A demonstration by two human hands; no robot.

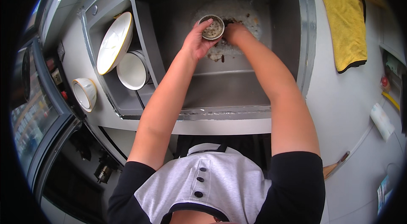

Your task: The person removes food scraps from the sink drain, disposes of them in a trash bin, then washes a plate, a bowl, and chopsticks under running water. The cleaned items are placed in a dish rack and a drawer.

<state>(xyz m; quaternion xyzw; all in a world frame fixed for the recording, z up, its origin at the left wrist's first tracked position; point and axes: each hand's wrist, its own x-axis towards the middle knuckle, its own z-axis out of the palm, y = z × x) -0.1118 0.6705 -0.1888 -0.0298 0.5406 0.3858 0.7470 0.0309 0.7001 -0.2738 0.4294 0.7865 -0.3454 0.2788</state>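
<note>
My left hand grips a round sink strainer basket by its rim, the thumb laid over its edge. Small holes and some residue show inside the basket. Just right of it, my right hand reaches down at the dark drain opening; its fingers are hidden, so what they hold cannot be seen. Whitish wet residue with brown food scraps lies around the drain on the floor of the grey sink basin.
Left of the main basin, a smaller basin holds a large tilted white bowl and a white round dish. A small bowl lies on its side on the counter. A yellow cloth drapes at the right, beyond the sink's metal rim.
</note>
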